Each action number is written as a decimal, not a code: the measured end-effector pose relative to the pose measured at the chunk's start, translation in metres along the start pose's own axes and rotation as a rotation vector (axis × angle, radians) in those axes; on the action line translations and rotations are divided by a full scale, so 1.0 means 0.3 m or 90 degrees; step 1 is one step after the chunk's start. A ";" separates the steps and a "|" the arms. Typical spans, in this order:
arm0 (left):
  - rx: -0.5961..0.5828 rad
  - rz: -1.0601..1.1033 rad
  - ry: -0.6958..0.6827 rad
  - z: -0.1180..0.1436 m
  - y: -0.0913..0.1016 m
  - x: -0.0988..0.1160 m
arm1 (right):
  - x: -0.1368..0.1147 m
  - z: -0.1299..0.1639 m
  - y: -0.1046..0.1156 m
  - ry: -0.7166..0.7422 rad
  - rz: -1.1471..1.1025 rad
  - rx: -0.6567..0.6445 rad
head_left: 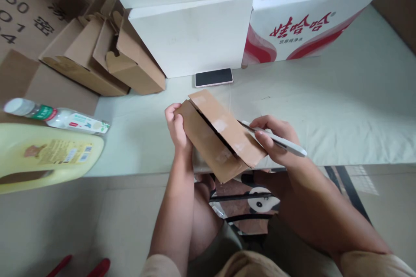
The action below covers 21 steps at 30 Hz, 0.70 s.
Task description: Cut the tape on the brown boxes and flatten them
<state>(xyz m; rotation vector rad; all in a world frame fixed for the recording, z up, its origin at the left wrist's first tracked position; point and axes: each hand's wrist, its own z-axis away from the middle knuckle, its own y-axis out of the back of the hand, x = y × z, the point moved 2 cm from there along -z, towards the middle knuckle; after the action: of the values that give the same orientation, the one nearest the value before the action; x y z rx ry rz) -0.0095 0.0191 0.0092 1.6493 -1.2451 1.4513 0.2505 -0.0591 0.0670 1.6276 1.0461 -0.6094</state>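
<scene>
A brown cardboard box (204,138) is tilted at the near edge of the cloth-covered surface, one flap (224,123) slightly raised along a dark gap. Pieces of clear tape show on it. My left hand (178,127) grips the box's left end, the thumb on top. In my right hand (276,136) is a white-handled utility knife (289,145), its dark blade pointing left over the box's right side. That hand's fingers are wrapped around the handle and sit close to the box's right corner.
A phone (213,78) lies behind the box, before white cartons (195,37). Several folded brown boxes (130,52) stand at the left. Nearer are a clear bottle (61,117) and a yellow jug (58,156). A stool with a panda picture (260,201) is below.
</scene>
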 end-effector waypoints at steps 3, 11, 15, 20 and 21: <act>0.003 0.011 0.003 0.003 0.000 -0.003 | 0.005 0.001 -0.001 0.004 -0.005 -0.001; 0.015 0.018 0.009 0.005 0.006 -0.006 | 0.014 -0.007 -0.004 0.025 0.005 -0.003; 0.017 0.033 0.015 0.007 0.004 -0.002 | 0.017 -0.007 -0.006 0.025 0.004 0.006; 0.025 0.060 0.020 0.006 0.000 -0.001 | 0.021 -0.006 -0.011 0.003 -0.005 -0.001; 0.023 0.057 0.019 0.005 -0.001 -0.001 | 0.022 -0.006 -0.012 -0.005 -0.006 -0.003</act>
<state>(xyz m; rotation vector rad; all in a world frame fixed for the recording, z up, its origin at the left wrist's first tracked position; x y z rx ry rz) -0.0087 0.0177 0.0087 1.6067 -1.2982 1.5555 0.2504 -0.0552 0.0605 1.6163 1.0488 -0.6184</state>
